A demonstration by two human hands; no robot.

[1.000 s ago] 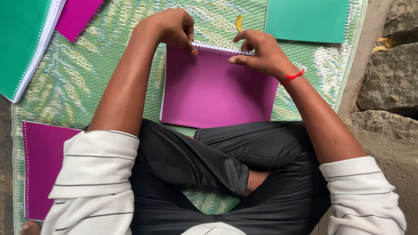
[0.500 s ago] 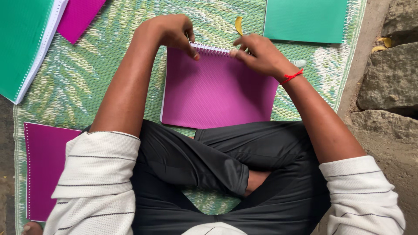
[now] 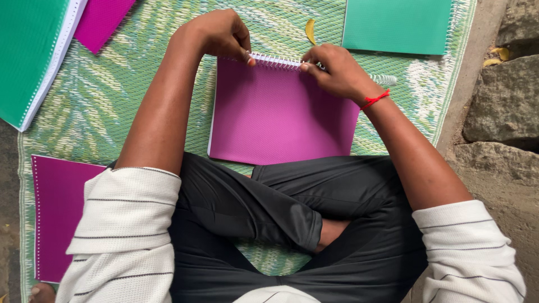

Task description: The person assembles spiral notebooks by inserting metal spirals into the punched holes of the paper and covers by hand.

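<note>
Magenta notebook (image 3: 281,115) was laid flat on the green woven mat (image 3: 112,95), just ahead of the crossed legs. Its white spiral binding (image 3: 275,60) was pinched at the top edge by the left hand (image 3: 219,33) and the right hand (image 3: 334,70), fingertips closed on the coil. Risk was judged: uneven pull could bend the coil or tear punched holes.

Notebooks (image 3: 281,112) on green mat (image 3: 101,101)
</note>
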